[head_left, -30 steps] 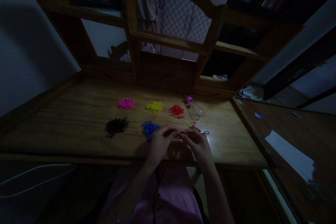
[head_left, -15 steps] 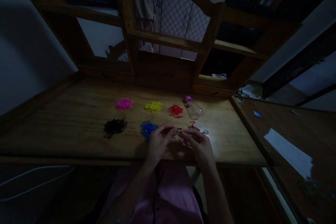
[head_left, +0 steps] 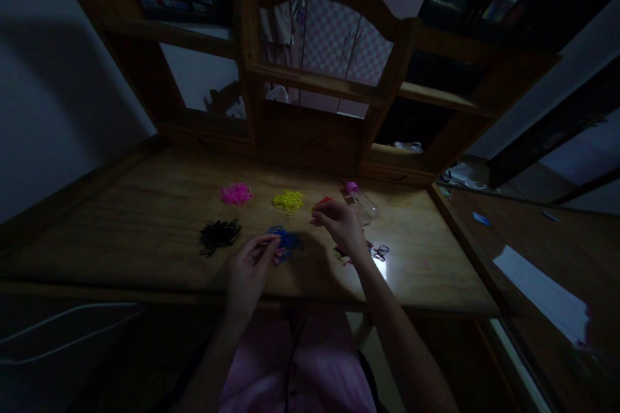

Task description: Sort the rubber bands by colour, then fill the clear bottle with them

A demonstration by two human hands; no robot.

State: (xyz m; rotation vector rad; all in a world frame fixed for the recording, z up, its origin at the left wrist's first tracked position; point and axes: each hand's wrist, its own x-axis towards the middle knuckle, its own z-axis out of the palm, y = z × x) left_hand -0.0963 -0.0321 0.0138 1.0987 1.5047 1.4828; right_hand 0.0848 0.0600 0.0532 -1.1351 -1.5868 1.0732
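Observation:
Small rubber bands lie sorted by colour on a wooden desk point(head_left: 145, 219): a pink pile point(head_left: 236, 193), a yellow pile point(head_left: 288, 201), a black pile point(head_left: 217, 234), a blue pile point(head_left: 285, 239) and a red pile point(head_left: 323, 201) mostly hidden by my right hand. My right hand point(head_left: 339, 222) reaches over the red pile, fingers pinched together; what it holds is too small to see. My left hand point(head_left: 252, 264) hovers beside the blue pile with thumb and forefinger pinched. A mixed heap of bands point(head_left: 375, 250) lies right of my right wrist.
A clear bottle with a pink cap point(head_left: 361, 200) lies on its side behind the mixed heap. A wooden hutch with shelves point(head_left: 310, 77) rises at the back of the desk. A second desk with white paper point(head_left: 542, 290) stands on the right. The room is dim.
My hands were together above the desk's front edge; now they have parted. The right hand has gone forward to the red pile, the left has swung left toward the blue pile.

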